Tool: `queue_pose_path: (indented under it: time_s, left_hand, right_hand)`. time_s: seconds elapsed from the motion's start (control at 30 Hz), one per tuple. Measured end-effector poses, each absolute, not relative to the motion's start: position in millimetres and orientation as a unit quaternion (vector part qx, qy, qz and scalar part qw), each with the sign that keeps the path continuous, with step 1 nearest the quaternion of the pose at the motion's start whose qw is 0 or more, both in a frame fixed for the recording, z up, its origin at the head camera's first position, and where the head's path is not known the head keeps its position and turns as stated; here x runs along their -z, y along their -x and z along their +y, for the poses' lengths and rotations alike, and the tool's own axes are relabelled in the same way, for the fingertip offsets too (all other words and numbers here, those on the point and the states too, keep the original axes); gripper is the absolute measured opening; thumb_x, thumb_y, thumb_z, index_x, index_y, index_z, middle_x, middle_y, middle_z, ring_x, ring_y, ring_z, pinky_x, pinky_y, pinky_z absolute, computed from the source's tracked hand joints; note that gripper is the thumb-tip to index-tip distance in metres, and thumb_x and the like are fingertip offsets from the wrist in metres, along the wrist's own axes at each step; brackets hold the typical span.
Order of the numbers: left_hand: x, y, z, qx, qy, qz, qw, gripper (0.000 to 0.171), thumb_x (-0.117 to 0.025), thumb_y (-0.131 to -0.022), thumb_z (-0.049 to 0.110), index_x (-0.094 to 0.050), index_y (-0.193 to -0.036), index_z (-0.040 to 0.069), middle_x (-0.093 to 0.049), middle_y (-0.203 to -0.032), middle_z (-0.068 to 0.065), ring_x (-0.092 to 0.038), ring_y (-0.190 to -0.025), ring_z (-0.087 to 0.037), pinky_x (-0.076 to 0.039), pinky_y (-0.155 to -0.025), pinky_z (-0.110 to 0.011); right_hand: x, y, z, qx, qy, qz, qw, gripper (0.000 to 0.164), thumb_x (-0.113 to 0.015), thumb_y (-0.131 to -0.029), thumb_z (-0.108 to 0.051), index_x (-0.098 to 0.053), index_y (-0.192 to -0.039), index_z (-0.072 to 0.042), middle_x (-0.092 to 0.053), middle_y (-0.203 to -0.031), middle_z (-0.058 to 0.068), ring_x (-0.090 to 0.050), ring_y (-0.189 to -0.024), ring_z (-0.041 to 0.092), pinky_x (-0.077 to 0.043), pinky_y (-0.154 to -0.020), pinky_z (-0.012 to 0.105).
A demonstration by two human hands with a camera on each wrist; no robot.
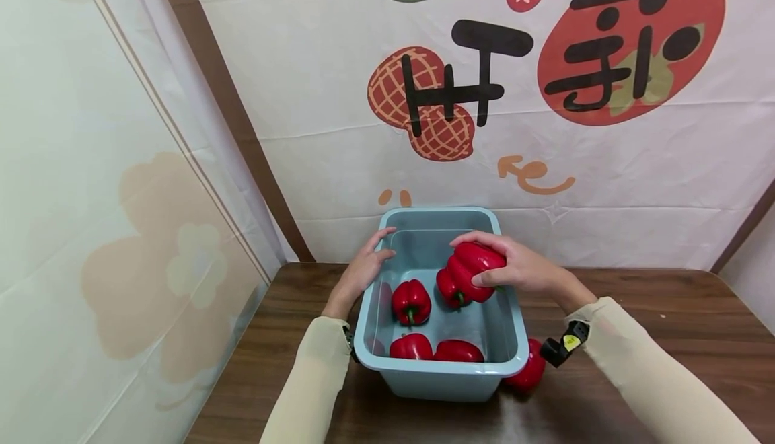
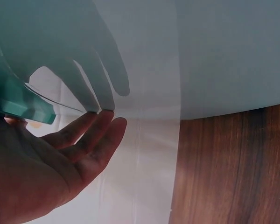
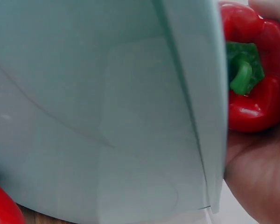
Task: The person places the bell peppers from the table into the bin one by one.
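A light blue plastic basin (image 1: 448, 385) stands on the table. My left hand (image 1: 363, 266) holds its left rim, with thumb and a finger over the edge; in the left wrist view, other fingers (image 2: 100, 144) touch the outer wall. Above the right half of the basin, my right hand (image 1: 514, 266) grips a red bell pepper (image 1: 475, 269), whose green stem shows in the right wrist view. Another bell pepper (image 1: 447, 289) lies in the basin, partly hidden beneath it. Further red peppers inside are one at the left (image 1: 411, 301) and two by the near wall (image 1: 458, 350).
On the wooden table (image 1: 642, 309), one more red bell pepper (image 1: 528, 368) sits against the basin's right outer side, partly covered by it. A printed white curtain (image 1: 327, 161) hangs close behind the basin, and another sheet (image 1: 121, 195) hangs along the left.
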State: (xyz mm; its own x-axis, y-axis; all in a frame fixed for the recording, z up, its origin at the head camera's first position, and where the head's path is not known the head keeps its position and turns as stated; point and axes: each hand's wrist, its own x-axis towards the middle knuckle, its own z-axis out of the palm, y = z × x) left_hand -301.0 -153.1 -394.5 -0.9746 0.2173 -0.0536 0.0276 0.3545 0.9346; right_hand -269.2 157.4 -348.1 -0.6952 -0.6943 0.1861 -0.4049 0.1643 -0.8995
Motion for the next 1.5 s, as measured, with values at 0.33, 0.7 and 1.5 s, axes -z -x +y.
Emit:
queue_pose_path:
  time_s: [0.33, 0.7, 1.5]
  left_hand:
    - [392.9, 303.0, -152.3, -0.559, -0.075, 0.822, 0.077, 0.053, -0.045, -0.099, 0.025, -0.037, -0.151, 0.028, -0.029, -0.158, -0.011, -0.045, -0.129, -0.044, -0.043, -0.1, -0.061]
    - [391.3, 303.2, -153.4, -0.555, -0.072, 0.825, 0.082, 0.052, -0.044, -0.1, 0.027, -0.036, -0.151, 0.03, -0.027, -0.159, -0.009, -0.044, -0.131, -0.042, -0.04, -0.103, -0.062]
    - [386.5, 303.2, -152.6, -0.568, -0.075, 0.811, 0.119, 0.054, -0.041, -0.102, 0.023, -0.03, -0.155, 0.025, -0.025, -0.16, -0.015, -0.042, -0.132, -0.046, -0.039, -0.104, -0.064]
  right_hand:
    - [350.0, 272.2, 156.1, 0.513, 0.36, 0.766, 0.141, 0.068, -0.079, -0.079, -0.024, -0.049, -0.139, -0.021, -0.053, -0.128, 0.011, -0.052, -0.116, 0.037, -0.058, -0.079, 0.045]
    - [351.8, 272.9, 154.2, 0.517, 0.356, 0.764, 0.149, 0.069, -0.079, -0.079, -0.024, -0.047, -0.14, -0.02, -0.053, -0.129, 0.012, -0.051, -0.117, 0.037, -0.058, -0.079, 0.046]
    - [355.8, 267.5, 146.5, 0.467, 0.325, 0.804, 0.171, 0.083, -0.081, -0.077, -0.031, -0.042, -0.15, -0.024, -0.053, -0.134, 0.008, -0.05, -0.122, 0.033, -0.059, -0.08, 0.039]
